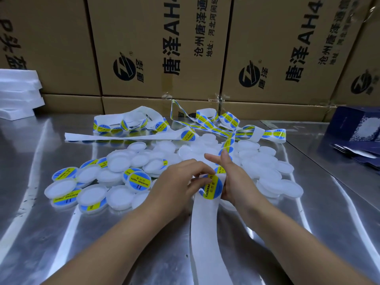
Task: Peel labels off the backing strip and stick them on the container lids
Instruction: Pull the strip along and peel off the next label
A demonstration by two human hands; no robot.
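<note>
A round label (212, 187) sits on the backing strip (207, 233) between both hands, above the steel counter (308, 233). White lids (267, 161) heap behind; cardboard boxes (160, 48) beyond. The left hand (181, 177) pinches the label's edge. The right hand (234, 182) grips the strip, forefinger out.

Under both hands lies a polished metal table (61, 233), glossy and streaked with reflections. Left of the left hand (181, 179), translucent matt plastic lids (118, 163). Between the hands, a glossy printed label (212, 187) on smooth white paper backing strip (205, 233). Beyond, matt brown cardboard boxes (154, 48)
</note>
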